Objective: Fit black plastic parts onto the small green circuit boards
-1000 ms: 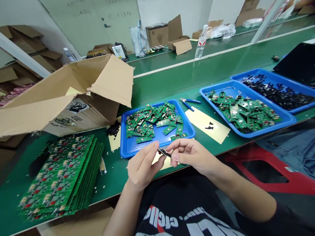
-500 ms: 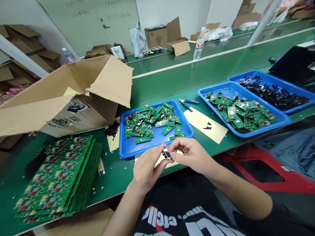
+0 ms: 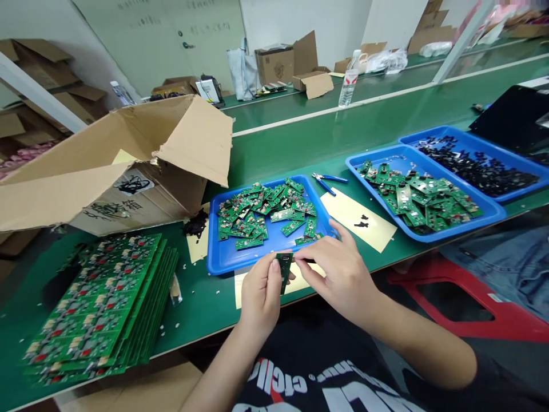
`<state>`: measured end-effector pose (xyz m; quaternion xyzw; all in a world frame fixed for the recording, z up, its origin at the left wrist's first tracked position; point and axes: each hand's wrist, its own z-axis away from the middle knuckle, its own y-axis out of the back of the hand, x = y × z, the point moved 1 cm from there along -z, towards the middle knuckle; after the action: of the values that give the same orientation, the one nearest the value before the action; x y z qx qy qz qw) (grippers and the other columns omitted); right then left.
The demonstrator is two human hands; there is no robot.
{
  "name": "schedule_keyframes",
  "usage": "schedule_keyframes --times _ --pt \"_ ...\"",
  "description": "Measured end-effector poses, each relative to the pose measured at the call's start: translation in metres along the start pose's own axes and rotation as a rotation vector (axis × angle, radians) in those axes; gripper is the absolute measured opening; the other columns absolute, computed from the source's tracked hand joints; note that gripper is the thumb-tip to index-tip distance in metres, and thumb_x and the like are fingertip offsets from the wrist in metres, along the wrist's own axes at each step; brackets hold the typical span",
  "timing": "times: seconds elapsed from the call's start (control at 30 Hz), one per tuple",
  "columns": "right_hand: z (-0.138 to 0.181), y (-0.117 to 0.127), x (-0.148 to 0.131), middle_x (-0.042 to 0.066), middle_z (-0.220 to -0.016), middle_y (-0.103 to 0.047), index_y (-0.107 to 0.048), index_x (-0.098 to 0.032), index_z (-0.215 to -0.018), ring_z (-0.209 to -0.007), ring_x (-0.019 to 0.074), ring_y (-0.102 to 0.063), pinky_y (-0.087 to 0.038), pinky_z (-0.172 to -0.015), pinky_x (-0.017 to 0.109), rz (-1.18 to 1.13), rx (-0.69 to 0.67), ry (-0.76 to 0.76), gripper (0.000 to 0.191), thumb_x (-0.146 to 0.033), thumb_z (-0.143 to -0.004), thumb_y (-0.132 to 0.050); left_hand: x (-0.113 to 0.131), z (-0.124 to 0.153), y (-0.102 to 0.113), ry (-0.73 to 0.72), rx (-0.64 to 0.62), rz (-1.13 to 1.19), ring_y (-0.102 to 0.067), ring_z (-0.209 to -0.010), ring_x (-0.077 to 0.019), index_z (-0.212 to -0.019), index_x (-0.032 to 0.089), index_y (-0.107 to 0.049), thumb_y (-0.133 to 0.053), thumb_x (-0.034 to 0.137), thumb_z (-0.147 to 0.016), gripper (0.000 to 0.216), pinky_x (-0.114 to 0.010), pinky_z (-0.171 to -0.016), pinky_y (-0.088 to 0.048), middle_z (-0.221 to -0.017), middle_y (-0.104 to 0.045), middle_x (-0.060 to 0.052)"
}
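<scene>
My left hand (image 3: 261,292) grips a small green circuit board (image 3: 283,273), thumb on its face, held upright just in front of the middle tray. My right hand (image 3: 343,272) is beside the board's upper right edge, its thumb and index finger drawn together there and another finger raised. A small dark bit shows between those fingertips, too small to name. Behind my hands the middle blue tray (image 3: 221,262) holds many loose green boards (image 3: 251,226). Under my hands lies a yellow paper sheet (image 3: 302,280), partly covered.
Stacked board panels (image 3: 98,309) stand at left below an open cardboard box (image 3: 141,194). Blue-handled cutters (image 3: 328,182) lie near a yellow sheet (image 3: 377,234) with black bits. At right are a tray of boards (image 3: 446,232) and a tray of black parts (image 3: 484,166).
The board has turned from a tilted edge-on pose to upright with its green face showing. My right hand has shifted slightly right, and one of its fingers has lifted.
</scene>
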<state>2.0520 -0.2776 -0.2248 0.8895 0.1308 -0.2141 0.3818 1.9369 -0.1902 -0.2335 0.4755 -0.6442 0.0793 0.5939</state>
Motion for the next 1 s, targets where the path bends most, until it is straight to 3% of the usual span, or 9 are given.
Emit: schedule_keyframes --times 0.17,0.27,0.47,0.6,0.7,0.8,0.9,0.97,1.0 --pt "-0.003 0.009 0.001 0.0 -0.07 -0.065 -0.06 -0.019 -0.076 -0.067 0.014 -0.058 -0.021 -0.106 0.053 0.106 -0.031 0.019 0.019 -0.015 -0.088 -0.045 -0.003 -0.002 0.002 0.037 -0.136 0.05 -0.053 -0.054 -0.011 -0.09 0.017 -0.062 -0.029 0.035 -0.092 0.037 -0.021 -0.053 -0.043 -0.061 -0.058 0.0" --pt "-0.004 0.013 0.007 0.0 -0.072 -0.065 -0.06 -0.021 -0.078 -0.071 0.0146 -0.058 -0.017 -0.107 0.055 0.121 -0.067 0.05 0.021 -0.016 -0.089 -0.043 0.0 -0.005 0.008 0.047 -0.267 0.068 -0.05 -0.053 -0.0107 -0.083 0.017 -0.06 -0.03 0.033 -0.092 0.036 -0.021 -0.053 -0.041 -0.057 -0.053 0.001" --pt "-0.003 0.011 0.021 0.001 -0.081 -0.066 -0.06 -0.02 -0.082 -0.091 0.0167 -0.058 -0.01 -0.109 0.059 0.154 -0.163 0.316 0.023 -0.012 -0.09 -0.04 0.007 -0.015 0.019 0.127 -0.615 0.168 -0.048 -0.055 -0.0098 -0.075 0.017 -0.055 -0.033 0.029 -0.092 0.031 -0.021 -0.057 -0.042 -0.065 -0.054 0.001" --pt "-0.006 0.015 0.021 0.009 -0.115 -0.059 -0.057 -0.02 -0.104 -0.11 0.0202 -0.054 -0.014 -0.108 0.06 0.12 -0.136 0.335 0.023 -0.011 -0.087 -0.045 0.003 -0.017 0.016 0.068 -0.651 0.159 -0.053 -0.067 -0.0124 -0.088 0.017 -0.06 -0.033 0.029 -0.092 0.03 -0.023 -0.065 -0.045 -0.075 -0.059 -0.002" --pt "-0.009 0.026 0.019 0.012 -0.134 -0.044 -0.052 -0.022 -0.117 -0.12 0.0256 -0.047 -0.02 -0.107 0.06 0.02 0.018 0.291 0.038 -0.011 -0.081 -0.054 -0.005 -0.015 0.013 -0.052 -0.632 0.028 -0.055 -0.083 -0.0152 -0.107 0.021 -0.059 -0.037 0.027 -0.092 0.028 -0.028 -0.077 -0.046 -0.09 -0.061 -0.005" --pt "-0.011 0.043 0.024 0.008 -0.127 -0.051 -0.056 -0.023 -0.114 -0.116 0.0266 -0.051 -0.034 -0.102 0.055 -0.21 0.389 0.173 0.042 -0.008 -0.075 -0.057 -0.016 -0.015 0.014 -0.188 -0.456 -0.147 -0.056 -0.088 -0.0163 -0.122 0.023 -0.05 -0.044 0.026 -0.09 0.033 -0.03 -0.079 -0.046 -0.097 -0.061 -0.006" --pt "-0.011 0.056 0.031 0.005 -0.109 -0.062 -0.064 -0.023 -0.103 -0.101 0.0234 -0.06 -0.047 -0.092 0.048 -0.431 0.735 0.052 0.032 -0.008 -0.076 -0.055 -0.021 -0.015 0.019 -0.362 -0.256 -0.254 -0.057 -0.09 -0.017 -0.123 0.022 -0.048 -0.053 0.024 -0.086 0.038 -0.03 -0.077 -0.048 -0.098 -0.062 -0.007" --pt "-0.013 0.06 0.034 0.003 -0.097 -0.066 -0.066 -0.022 -0.095 -0.091 0.0207 -0.064 -0.05 -0.087 0.044 -0.516 0.707 -0.072 0.023 -0.012 -0.08 -0.052 -0.019 -0.015 0.021 -0.493 -0.163 -0.267 -0.057 -0.09 -0.0167 -0.12 0.021 -0.05 -0.058 0.02 -0.082 0.038 -0.03 -0.077 -0.049 -0.099 -0.062 -0.007" --pt "-0.014 0.059 0.034 0.003 -0.093 -0.067 -0.067 -0.022 -0.093 -0.088 0.0195 -0.065 -0.051 -0.084 0.041 -0.541 0.58 -0.149 0.02 -0.015 -0.083 -0.051 -0.017 -0.014 0.021 -0.553 -0.126 -0.268 -0.058 -0.09 -0.0166 -0.118 0.02 -0.051 -0.06 0.018 -0.081 0.039 -0.03 -0.077 -0.049 -0.099 -0.062 -0.008"
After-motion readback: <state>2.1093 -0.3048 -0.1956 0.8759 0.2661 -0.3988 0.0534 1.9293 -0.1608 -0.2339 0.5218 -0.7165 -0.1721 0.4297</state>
